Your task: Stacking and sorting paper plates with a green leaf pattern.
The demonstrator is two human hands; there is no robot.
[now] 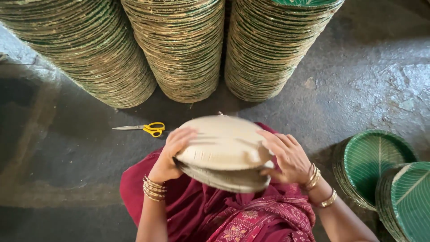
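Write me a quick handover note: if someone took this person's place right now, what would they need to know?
Left hand: grips the left edge of a small plate stack, pale undersides up.
Right hand: grips its right edge.
The stack is held over the lap, above the red cloth.
Done: three tall stacks stand ahead on the floor.
Left: green plates lie at the right. Scissors lie at the left.

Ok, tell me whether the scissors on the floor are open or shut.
Shut, as far as can be seen: the scissors lie flat on the floor, blades together in one thin line, yellow handles side by side.
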